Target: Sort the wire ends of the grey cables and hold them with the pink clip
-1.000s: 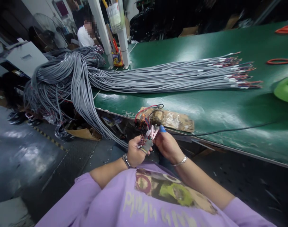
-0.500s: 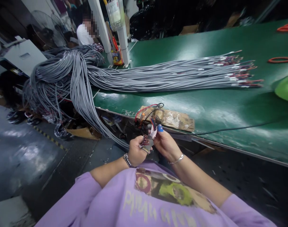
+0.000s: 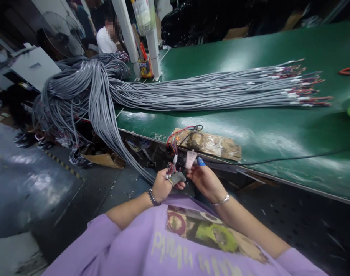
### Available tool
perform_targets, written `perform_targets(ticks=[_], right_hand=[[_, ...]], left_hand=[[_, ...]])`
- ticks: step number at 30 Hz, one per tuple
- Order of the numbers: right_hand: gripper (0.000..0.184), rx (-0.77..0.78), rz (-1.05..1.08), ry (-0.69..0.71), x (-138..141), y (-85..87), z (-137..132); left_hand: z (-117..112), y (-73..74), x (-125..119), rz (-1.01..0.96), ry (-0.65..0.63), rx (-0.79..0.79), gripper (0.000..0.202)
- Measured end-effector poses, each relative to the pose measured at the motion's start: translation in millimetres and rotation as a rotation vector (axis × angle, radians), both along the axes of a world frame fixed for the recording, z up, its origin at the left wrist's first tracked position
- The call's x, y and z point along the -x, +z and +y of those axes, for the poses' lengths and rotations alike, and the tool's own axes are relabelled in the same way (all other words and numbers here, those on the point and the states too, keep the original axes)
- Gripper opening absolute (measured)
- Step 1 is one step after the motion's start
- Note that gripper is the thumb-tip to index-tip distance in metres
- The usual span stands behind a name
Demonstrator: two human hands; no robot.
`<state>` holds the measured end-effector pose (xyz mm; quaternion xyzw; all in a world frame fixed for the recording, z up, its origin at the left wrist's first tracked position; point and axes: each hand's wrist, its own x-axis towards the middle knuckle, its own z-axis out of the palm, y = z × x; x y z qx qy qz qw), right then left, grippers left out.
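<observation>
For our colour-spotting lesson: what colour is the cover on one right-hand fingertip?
The fingertip cover on the right hand is blue, showing best in the head view.

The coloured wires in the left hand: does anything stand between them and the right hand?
Yes: between the coloured wires and the right hand are the grey-covered thumb of the left hand and the pink clip, which the right hand holds.

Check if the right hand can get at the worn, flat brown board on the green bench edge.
Probably yes: the right hand is close to the board, nothing evident blocks it, though its fingers are holding a pale pink clip.
</observation>
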<state>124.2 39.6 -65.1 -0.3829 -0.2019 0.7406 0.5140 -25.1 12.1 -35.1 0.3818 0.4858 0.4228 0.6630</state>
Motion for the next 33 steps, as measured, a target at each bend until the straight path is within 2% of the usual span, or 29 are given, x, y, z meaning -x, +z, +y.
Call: perform_targets(ticks=[3, 6, 8, 11, 14, 16, 19, 23, 26, 29, 32, 33], right_hand=[[0.046, -0.065, -0.144, 0.049, -6, -8.6, -6], [0.050, -0.133, -0.351, 0.038, -14, -12.7, -11], [0.050, -0.192, -0.514, 0.003, -18, -10.9, -13], [0.046, -0.319, -0.706, 0.007, -23, -3.1, -19], [0.040, -0.466, -0.767, 0.049, -28, 3.7, -29], [0.037, -0.541, -0.771, 0.066, -32, 4.9, -36], [0.034, -0.599, -0.769, 0.069, -39, 3.9, -44], [0.032, -0.654, -0.780, 0.168, -45, 7.3, -48], [0.030, -0.671, -0.790, 0.178, -43, 16.7, -47], [0.029, -0.679, -0.786, 0.167, -36, 29.1, -46], [0.030, -0.658, -0.742, 0.216, -28, 39.3, -46], [0.031, -0.645, -0.728, 0.233, -25, 41.6, -46]], left_hand=[[3, -9.3, 1, -0.050, -0.008, 0.001, 0.056], [4, -10.9, 2, -0.040, -0.031, -0.008, 0.058], [3, -9.9, 3, -0.021, -0.097, -0.008, 0.061], [-2, -10.8, 7, 0.034, -0.266, -0.017, 0.064], [-7, -16.9, 9, 0.183, -0.461, -0.055, 0.055], [-8, -22.3, 9, 0.298, -0.571, -0.067, 0.042], [-8, -27.6, 7, 0.465, -0.670, -0.158, 0.023], [-4, -23.1, 5, 0.586, -0.728, -0.297, 0.031], [-2, -11.3, 7, 0.522, -0.728, -0.283, 0.028], [-2, 3.4, 13, 0.322, -0.712, -0.197, 0.019], [-2, 14.4, 25, 0.139, -0.634, -0.139, 0.010], [-2, 16.1, 30, 0.073, -0.580, -0.130, 0.016]])
